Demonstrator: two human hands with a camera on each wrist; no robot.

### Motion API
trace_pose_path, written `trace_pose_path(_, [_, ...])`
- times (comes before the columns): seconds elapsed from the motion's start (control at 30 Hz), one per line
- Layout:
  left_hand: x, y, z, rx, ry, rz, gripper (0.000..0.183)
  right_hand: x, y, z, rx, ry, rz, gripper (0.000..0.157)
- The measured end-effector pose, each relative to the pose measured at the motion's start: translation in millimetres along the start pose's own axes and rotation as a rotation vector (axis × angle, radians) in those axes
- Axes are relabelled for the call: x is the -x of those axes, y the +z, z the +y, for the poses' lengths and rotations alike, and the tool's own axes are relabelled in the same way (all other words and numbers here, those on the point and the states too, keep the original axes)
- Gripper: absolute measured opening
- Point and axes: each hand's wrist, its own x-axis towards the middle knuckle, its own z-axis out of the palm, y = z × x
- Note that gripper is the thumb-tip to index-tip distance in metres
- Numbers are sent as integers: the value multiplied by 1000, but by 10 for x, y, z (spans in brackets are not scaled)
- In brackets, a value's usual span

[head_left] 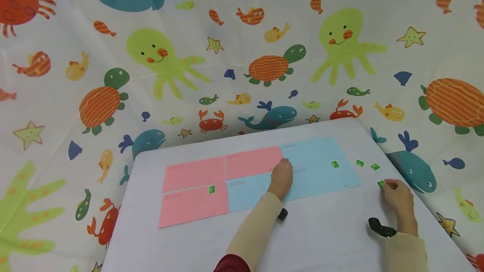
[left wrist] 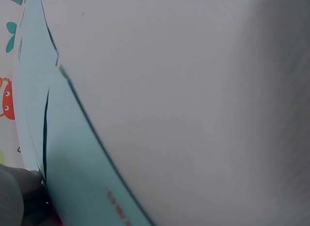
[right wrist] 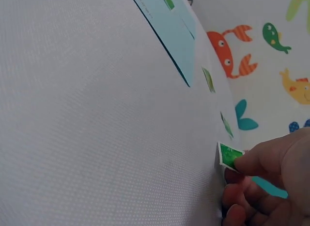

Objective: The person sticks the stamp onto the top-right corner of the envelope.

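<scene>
R hand [head_left: 400,200] pinches a green stamp [head_left: 380,184] near bench's [head_left: 332,230] R edge; step looks like pick-up, next move prob. calls for a clean lift w/o creasing. L hand [head_left: 281,179] is over the mid. blue envelope [head_left: 245,194]; can't tell if it grips anything. Beyond R hand, a 2nd stamp [head_left: 375,166] & 3rd stamp [head_left: 359,163] lie loose.

Beige sleeves [head_left: 251,226] (plus maroon cloth [head_left: 232,264])

Head view evenly lit; left wrist view dimmer, softer.
</scene>
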Motion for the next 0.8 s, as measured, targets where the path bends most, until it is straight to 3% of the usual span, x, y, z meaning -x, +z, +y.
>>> trace_pose_path(0.47, [-25, -10, -26, 4, -12, -102, 25, 8, -10, -129, -16, -38, -19, 51])
trace_pose_path(0.67, [-27, -17, -31, -11, -2, -98, 22, 39, 21, -191, -28, -106, -27, 50])
trace_pose_path(0.8, [-14, -22, -41, -27, 17, -77, 18, 37, 72, -219, -17, -207, -4, 46])
